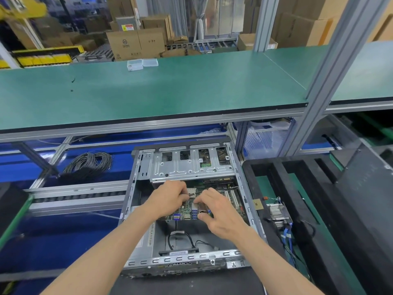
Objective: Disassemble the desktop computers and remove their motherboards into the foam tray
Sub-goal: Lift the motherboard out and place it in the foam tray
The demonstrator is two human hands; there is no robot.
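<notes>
Motherboard [191, 211] half-raised inside open case [244, 188], port edge tilted up toward the viewer, far edge still under the silver drive cage [191, 165]. Left hand [168, 199] pinching a small part at the board's middle, fingers curled; right hand [221, 216] gripping the near edge at the port block, thumb below and fingers above. Side panel off, board apparently loose from its mounts; lift-out and transfer yet to come, by the look of it. Loose black cables [182, 237] on the case floor. To the right, black foam tray [276, 173] with slots showing no board, a heatsink [276, 213] with blue wires lying just beside its near left edge. Case low on a dark mat, blue conveyor [53, 231] to the left, a coil of cable [89, 165] beyond. Above, green table [170, 88] carrying two clear plastic boxes [142, 64]. Background: stacked cartons [136, 42], roller track, aluminium framing of a warehouse line.
</notes>
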